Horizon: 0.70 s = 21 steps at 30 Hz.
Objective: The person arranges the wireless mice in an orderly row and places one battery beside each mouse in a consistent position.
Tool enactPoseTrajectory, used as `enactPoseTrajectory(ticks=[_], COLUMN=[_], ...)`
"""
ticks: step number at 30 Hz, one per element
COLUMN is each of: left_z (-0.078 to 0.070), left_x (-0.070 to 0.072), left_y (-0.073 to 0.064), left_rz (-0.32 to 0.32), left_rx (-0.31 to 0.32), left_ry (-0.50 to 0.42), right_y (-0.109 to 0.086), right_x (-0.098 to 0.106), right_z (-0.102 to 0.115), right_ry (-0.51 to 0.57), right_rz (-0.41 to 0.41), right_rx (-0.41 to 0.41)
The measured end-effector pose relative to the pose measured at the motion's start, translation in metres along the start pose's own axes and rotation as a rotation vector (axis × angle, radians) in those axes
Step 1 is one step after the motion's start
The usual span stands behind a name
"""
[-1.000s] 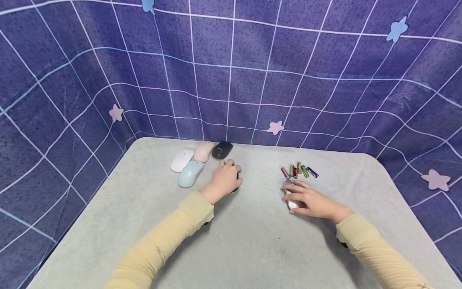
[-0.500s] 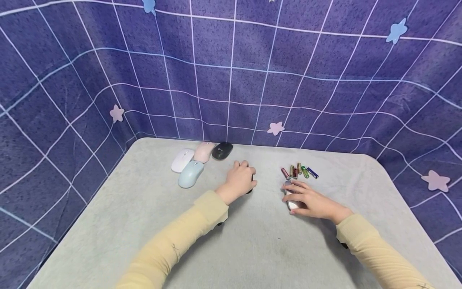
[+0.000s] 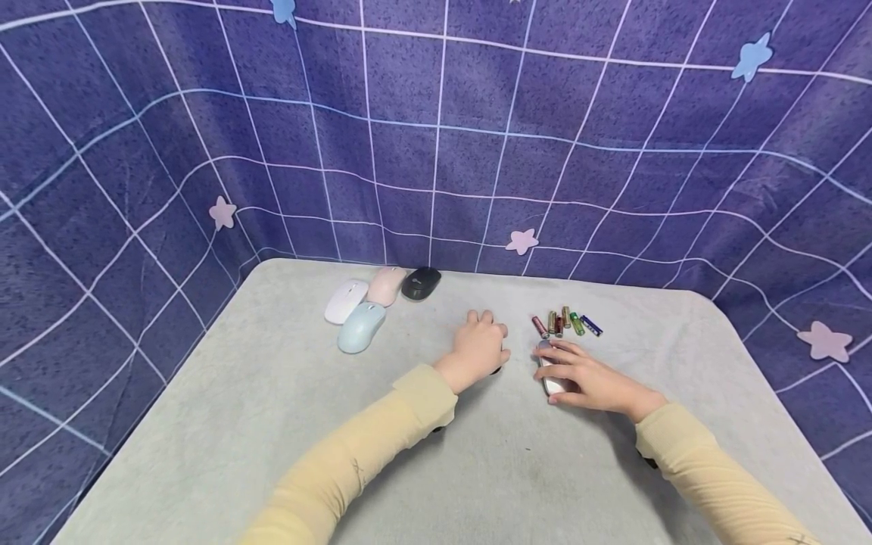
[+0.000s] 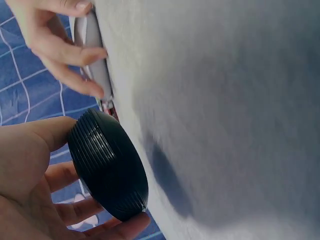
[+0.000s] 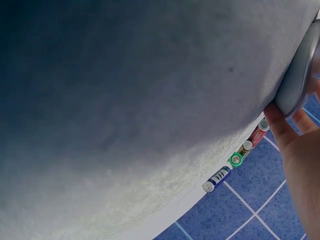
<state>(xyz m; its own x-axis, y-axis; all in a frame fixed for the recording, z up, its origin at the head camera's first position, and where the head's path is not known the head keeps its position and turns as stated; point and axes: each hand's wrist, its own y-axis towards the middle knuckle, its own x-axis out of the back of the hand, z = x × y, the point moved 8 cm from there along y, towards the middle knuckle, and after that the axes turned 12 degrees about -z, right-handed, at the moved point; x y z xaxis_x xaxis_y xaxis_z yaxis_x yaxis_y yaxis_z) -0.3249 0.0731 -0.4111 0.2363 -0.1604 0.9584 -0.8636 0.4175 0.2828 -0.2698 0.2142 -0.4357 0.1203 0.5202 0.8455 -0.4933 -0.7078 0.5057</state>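
Indigo cloth [image 3: 477, 91] with pale grid lines hangs behind our light grey counter [image 3: 238, 378], whose fabric-like top should keep things from sliding much. Over it, our left hand [image 3: 478, 348] grips a dark ribbed mouse [image 4: 110, 162], seemingly lifted just clear, thumb and fingers curled about its sides. Our right hand [image 3: 591, 381], fingers bent and spread, holds a grey-white mouse [image 5: 297, 75] at the counter. We judge both stiff, light and rather slippery, the ridged flanks giving the surest hold. Beyond our left hand, to its left, a white mouse [image 3: 346, 301], pink mouse [image 3: 386, 286], pale-blue mouse [image 3: 362, 328] and black mouse [image 3: 421, 284] sit close together. Just past our right hand's fingertips lie six small batteries [image 3: 559, 327].
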Motion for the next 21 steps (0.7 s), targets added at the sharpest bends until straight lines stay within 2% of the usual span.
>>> enactPoseTrajectory(ticks=[9, 21], left_z=[-0.015, -0.020], left_x=[-0.011, -0.018], left_y=[0.001, -0.002], left_rz=[-0.010, 0.022], left_rx=[-0.028, -0.021], left_ry=[0.051, 0.062], right_y=[0.001, -0.001], right_x=[0.001, -0.001], right_z=[0.000, -0.001], right_ry=[0.006, -0.004], right_rz=[-0.002, -0.001], right_rx=[0.004, 0.000])
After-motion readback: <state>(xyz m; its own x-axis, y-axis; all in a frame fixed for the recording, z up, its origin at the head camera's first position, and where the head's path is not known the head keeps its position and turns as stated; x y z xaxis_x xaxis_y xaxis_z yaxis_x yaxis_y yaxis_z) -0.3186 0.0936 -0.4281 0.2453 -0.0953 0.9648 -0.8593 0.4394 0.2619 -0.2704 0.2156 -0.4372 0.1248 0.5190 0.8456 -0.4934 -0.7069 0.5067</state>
